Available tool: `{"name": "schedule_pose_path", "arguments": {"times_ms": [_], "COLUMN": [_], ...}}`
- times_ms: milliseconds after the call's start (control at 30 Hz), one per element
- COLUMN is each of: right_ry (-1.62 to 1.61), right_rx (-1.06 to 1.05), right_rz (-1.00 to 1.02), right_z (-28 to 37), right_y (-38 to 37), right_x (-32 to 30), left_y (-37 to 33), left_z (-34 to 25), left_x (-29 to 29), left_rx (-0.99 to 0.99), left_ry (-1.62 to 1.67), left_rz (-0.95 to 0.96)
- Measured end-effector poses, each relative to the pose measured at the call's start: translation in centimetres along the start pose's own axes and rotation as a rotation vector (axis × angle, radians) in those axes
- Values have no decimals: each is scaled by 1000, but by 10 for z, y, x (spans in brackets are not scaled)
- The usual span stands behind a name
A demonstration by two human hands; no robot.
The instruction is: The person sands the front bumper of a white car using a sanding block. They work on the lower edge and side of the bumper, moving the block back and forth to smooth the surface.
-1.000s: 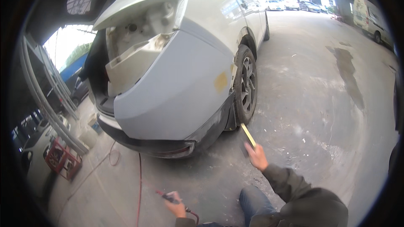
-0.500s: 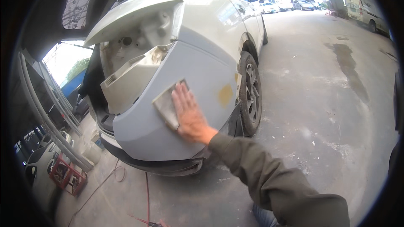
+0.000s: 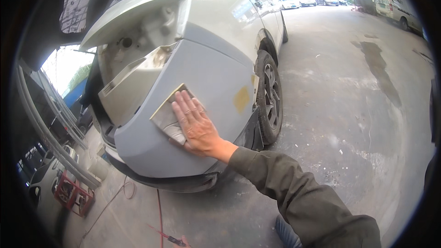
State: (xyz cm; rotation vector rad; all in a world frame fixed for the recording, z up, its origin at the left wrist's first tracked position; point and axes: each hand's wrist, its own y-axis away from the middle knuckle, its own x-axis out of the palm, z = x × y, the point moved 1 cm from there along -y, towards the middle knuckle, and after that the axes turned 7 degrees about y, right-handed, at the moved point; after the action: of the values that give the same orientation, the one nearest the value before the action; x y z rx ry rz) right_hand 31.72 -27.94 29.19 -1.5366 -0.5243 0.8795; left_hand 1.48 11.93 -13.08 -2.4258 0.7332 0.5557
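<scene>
My right hand [image 3: 195, 126] lies with fingers stretched over a grey piece of sandpaper [image 3: 166, 118] with a yellowish edge, holding it flat against the car's rear side panel [image 3: 216, 76]. The panel is matte grey and carries a mustard-coloured patch [image 3: 241, 99] near the wheel arch. Only the fingertips of my left hand [image 3: 185, 241] show at the lower edge. They are closed on what looks like a black air blow gun [image 3: 174, 240] with a thin reddish nozzle; the rest of that hand is out of the picture.
Left of the panel gapes the bare tail-light opening [image 3: 142, 50]. The rear wheel [image 3: 270, 96] stands to the right, the dark lower bumper [image 3: 183, 183] below. A red hose [image 3: 160, 211] trails over the concrete floor. A red crate [image 3: 73, 193] and metal posts [image 3: 50, 124] stand at left.
In the picture, the car and my right hand with the sandpaper have shifted left, partly through a turn of the view. The sandpaper is tilted differently. My left fingertips and the blow gun show more.
</scene>
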Motion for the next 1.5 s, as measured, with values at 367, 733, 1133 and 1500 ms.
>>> {"name": "schedule_pose_path", "arguments": {"times_ms": [367,733,1133,1500], "right_ry": [-65,-187,-97,-135], "right_rx": [670,289,484,490], "right_rz": [-228,-122,-33,-5], "right_z": [-176,-52,-72,-90], "right_y": [35,79,105,92], "right_x": [-3,15,22,24], "left_y": [-16,-6,-12,-9], "left_z": [6,-26,-16,-51], "left_x": [-20,-8,-19,-14], "left_rx": [-16,296,-56,-166], "left_ry": [-400,-191,-285,-344], "left_rz": [65,-170,165,145]}}
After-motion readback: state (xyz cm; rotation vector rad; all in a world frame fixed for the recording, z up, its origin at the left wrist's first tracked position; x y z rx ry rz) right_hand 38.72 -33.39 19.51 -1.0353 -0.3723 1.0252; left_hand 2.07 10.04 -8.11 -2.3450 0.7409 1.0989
